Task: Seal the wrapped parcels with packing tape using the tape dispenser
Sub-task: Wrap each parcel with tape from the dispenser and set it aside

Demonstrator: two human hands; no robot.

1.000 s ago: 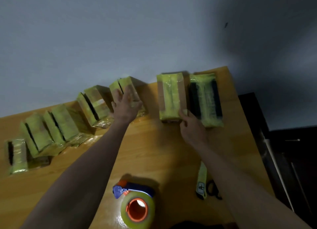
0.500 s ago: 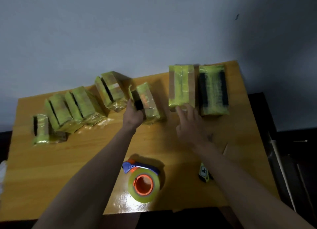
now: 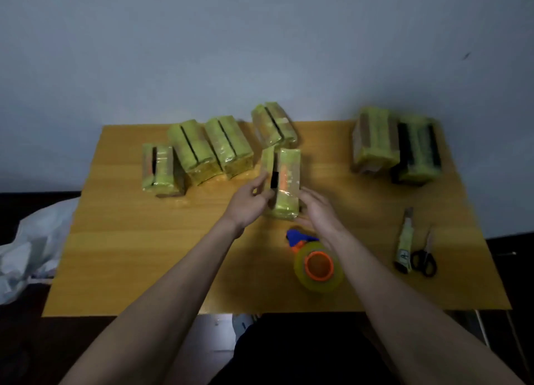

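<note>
A yellow-green wrapped parcel stands mid-table between my hands. My left hand grips its left side, thumb and fingers curled round the edge. My right hand lies against its right side and near bottom corner with fingers fairly straight. The tape dispenser, blue and orange with a clear tape roll, lies just in front of the parcel, partly under my right wrist. Several more wrapped parcels line the back left. Two others stand at the back right.
A utility knife and black-handled scissors lie at the right of the wooden table. A white plastic bag sits off the table's left edge. A plain wall rises behind.
My left hand has drawn one parcel out of the row toward the table's middle. My right hand left the back-right parcels and came to this parcel's right side. The view pulled back.
</note>
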